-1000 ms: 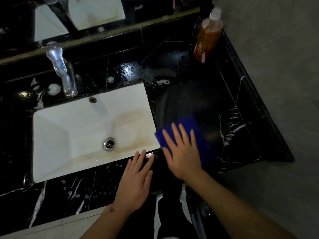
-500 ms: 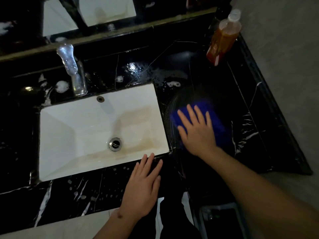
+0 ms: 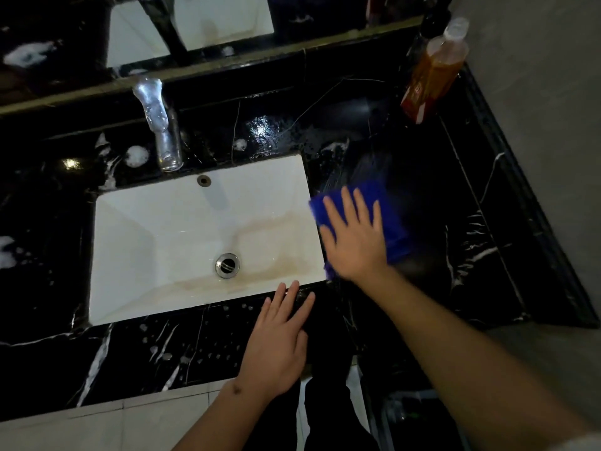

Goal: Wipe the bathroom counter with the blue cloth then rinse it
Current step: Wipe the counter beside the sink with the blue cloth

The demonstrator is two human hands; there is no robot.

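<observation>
We see the right hand (image 3: 356,237) flat, fingers spread, pressing the blue cloth (image 3: 392,222) onto the black counter (image 3: 471,196) at frame center-right, just beside the sink (image 3: 146,242). Left hand (image 3: 276,340) lies flat on the counter's front edge, fingers straight, holding nothing.

Glossy wet black marble counter (image 3: 455,196)

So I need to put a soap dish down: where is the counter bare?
Bare patch: the black counter between the blue cloth, the orange bottle and the wall. Crowded: the front strip by the sink, under the left hand, and behind, round the tap.
</observation>
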